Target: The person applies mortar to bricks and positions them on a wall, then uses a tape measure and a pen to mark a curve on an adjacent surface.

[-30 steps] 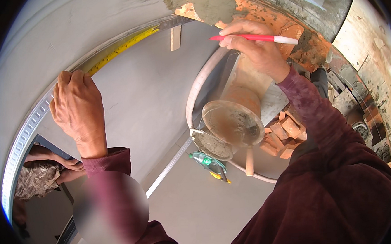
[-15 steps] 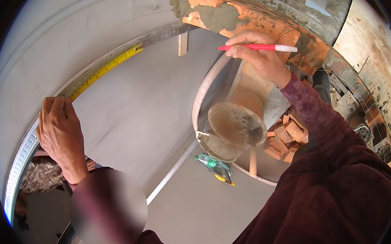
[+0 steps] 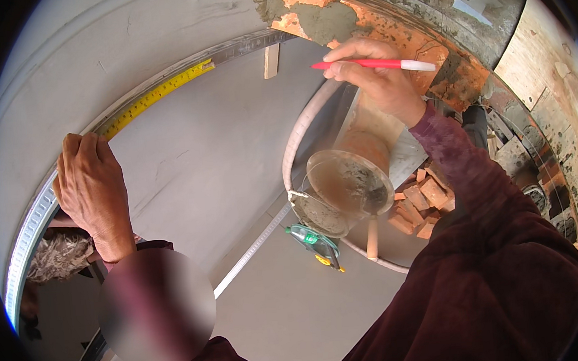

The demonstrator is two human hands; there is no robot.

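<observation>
At the left, my left hand (image 3: 94, 194) is closed over the edge of a long metal strip (image 3: 32, 224), pressing a yellow tape measure blade (image 3: 156, 100) along it. From under the fingers the blade runs up and right, its free end resting on the strip. My right hand (image 3: 379, 77) pinches a red marker pen (image 3: 368, 63) with a white end. The pen's red tip points left, in the air apart from the blade's end. Behind that hand lies an orange brick edge (image 3: 386, 29) smeared with wet grey mortar (image 3: 321, 22).
Lower down hangs a mortar-stained round bucket (image 3: 349, 183) beside a pale hoop (image 3: 298, 123). A green-and-black tool (image 3: 315, 242) and a pile of broken bricks (image 3: 424, 201) are below. A small wooden piece (image 3: 271, 61) hangs by the strip. A shaggy shape (image 3: 59, 253) shows under my left wrist.
The marker pen and my right hand have shifted slightly left, bringing the tip a little nearer the tape's end. My left hand keeps its hold; the view has tilted slightly.
</observation>
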